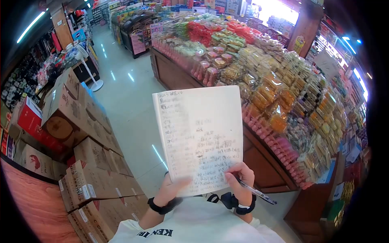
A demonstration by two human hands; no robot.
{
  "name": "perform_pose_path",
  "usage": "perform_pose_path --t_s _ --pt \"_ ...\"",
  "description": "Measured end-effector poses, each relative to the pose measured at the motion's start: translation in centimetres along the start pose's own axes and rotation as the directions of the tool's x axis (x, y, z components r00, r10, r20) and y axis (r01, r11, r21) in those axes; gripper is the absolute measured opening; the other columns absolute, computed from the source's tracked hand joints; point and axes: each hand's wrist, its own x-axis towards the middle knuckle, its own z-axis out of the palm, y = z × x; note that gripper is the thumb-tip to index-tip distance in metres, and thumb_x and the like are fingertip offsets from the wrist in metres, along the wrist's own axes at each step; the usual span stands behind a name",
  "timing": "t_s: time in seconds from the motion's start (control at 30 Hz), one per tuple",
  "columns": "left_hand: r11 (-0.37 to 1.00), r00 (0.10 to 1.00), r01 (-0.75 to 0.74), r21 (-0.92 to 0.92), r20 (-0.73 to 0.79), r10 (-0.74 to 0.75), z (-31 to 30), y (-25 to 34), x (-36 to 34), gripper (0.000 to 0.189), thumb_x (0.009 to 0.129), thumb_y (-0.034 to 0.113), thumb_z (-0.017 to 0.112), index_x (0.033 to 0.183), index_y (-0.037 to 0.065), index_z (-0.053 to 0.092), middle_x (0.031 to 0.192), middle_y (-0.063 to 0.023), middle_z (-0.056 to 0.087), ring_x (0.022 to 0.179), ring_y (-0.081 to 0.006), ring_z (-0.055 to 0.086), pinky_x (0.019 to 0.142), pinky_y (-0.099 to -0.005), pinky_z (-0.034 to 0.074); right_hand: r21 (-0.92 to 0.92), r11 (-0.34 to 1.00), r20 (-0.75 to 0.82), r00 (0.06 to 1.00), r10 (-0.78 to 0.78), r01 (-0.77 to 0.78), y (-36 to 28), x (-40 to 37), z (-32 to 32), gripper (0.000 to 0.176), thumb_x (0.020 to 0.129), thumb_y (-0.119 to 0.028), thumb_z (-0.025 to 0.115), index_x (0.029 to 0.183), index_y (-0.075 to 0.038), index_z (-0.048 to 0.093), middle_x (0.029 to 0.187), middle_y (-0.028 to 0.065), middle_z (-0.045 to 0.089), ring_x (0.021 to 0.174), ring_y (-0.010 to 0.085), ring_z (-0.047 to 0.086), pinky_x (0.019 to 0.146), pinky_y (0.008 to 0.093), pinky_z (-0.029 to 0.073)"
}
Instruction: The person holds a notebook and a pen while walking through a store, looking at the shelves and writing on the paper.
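A white notebook (210,109) with handwritten lines stands tilted in front of my chest, its page facing me. My left hand (172,189) grips its lower left edge, thumb over the page and fingers hidden behind. At the lower right corner, my right hand (242,182) is closed on the notebook with the thumb on the page. A pen (259,194) also lies in my right hand, pointing out to the lower right. Dark bands circle both wrists.
A wooden display counter (178,69) heaped with bagged snacks (263,89) runs along the right. Stacked cardboard boxes (95,178) stand at the left. Between them lies a shiny tiled floor (117,95), with a white fan (97,85) farther back.
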Motion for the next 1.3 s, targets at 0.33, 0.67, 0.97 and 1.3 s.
perform_pose_path --t_s 0.33,0.67,0.97,1.3 --pt "0.998 0.997 -0.069 -0.006 -0.019 0.069 -10.1 8.4 8.6 0.039 0.076 0.004 0.057 0.113 -0.004 0.044 0.106 -0.0089 0.052 0.092 -0.0134 0.051 0.079 -0.0265 0.042 -0.029 0.997 0.008 0.997 -0.071 0.071 1.9 12.0 11.8 0.012 0.064 0.0 0.062 0.071 -0.002 0.052 0.062 0.0037 0.043 0.052 0.0111 0.037 0.046 0.0212 0.029" --pt "0.988 0.983 -0.157 0.008 -0.09 0.157 -20.6 16.6 14.2 0.039 0.076 0.002 0.056 0.113 -0.003 0.044 0.107 -0.0077 0.052 0.095 -0.013 0.049 0.081 -0.0265 0.041 -0.059 0.959 0.183 0.948 -0.261 0.276 0.7 22.6 24.2 0.019 0.063 -0.001 0.058 0.082 -0.003 0.06 0.068 0.0047 0.051 0.056 0.0142 0.043 0.051 0.0237 0.032" --pt "0.975 0.943 -0.222 0.016 -0.251 0.219 -26.9 18.8 18.2 0.037 0.076 0.002 0.056 0.111 -0.004 0.046 0.106 -0.0081 0.052 0.094 -0.0132 0.049 0.081 -0.0264 0.04 0.266 0.961 0.267 0.964 -0.001 -0.073 3.7 29.0 32.0 0.014 0.074 0.001 0.054 0.088 0.002 0.052 0.074 0.0064 0.055 0.064 0.0112 0.048 0.06 0.0215 0.038" --pt "0.94 0.869 -0.336 0.065 -0.364 0.336 -29.2 24.4 29.5 0.037 0.076 0.002 0.055 0.11 -0.005 0.045 0.105 -0.0101 0.053 0.092 -0.0149 0.051 0.079 -0.0274 0.042 0.27 0.956 0.365 0.906 -0.215 0.118 6.2 43.9 36.1 0.01 0.073 0.003 0.055 0.083 0.003 0.051 0.075 0.0061 0.051 0.064 0.01 0.047 0.059 0.0196 0.038"
